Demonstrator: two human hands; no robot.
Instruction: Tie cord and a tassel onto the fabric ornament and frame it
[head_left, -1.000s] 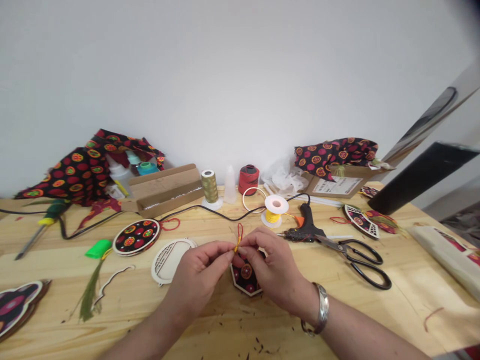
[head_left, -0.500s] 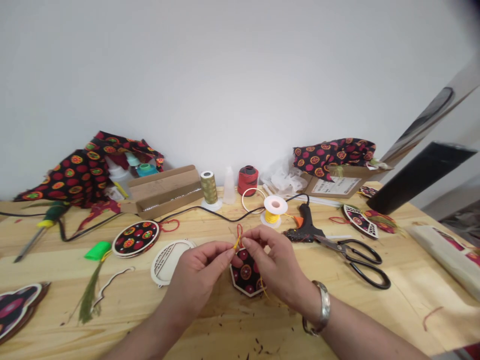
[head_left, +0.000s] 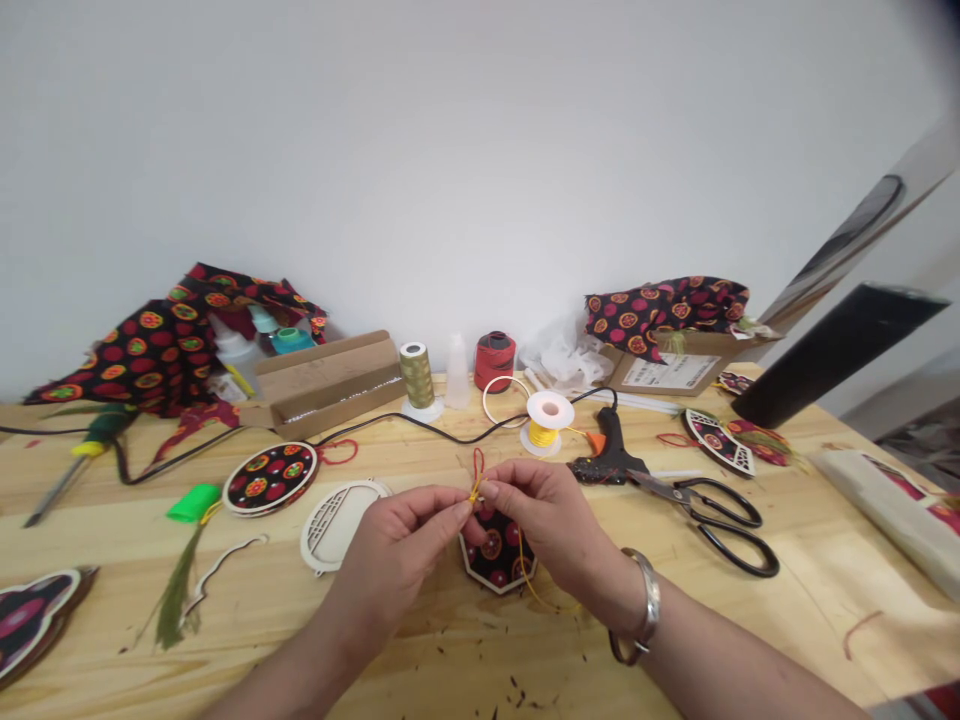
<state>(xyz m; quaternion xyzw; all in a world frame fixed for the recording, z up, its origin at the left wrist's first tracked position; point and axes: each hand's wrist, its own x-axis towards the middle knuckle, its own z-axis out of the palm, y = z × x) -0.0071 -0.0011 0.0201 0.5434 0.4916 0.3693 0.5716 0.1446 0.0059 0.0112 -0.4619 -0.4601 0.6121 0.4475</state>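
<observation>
Between my fingertips is a yellow cord [head_left: 475,491], wound at the base of a red cord loop [head_left: 478,460]. My left hand [head_left: 412,540] pinches this spot from the left. My right hand [head_left: 544,515] pinches the yellow cord just beside it, and a loose length hangs below that hand. Under my fingers lies an octagon-like pendant [head_left: 495,560] with a pale wooden rim and dark patterned fabric, its top partly hidden by my hands. Behind stands a spool of yellow cord [head_left: 545,435].
Scissors [head_left: 720,520] and a black glue gun [head_left: 611,455] lie to the right. At left are a round fabric pendant [head_left: 270,480], a pale wooden disc [head_left: 322,540], a green-topped tassel [head_left: 180,585] and a screwdriver [head_left: 82,455]. A black cable [head_left: 450,436] crosses behind.
My right hand has shifted slightly at the knot, its fingers flatter. More of the loose yellow cord now shows below it. My left hand stays nearly in place.
</observation>
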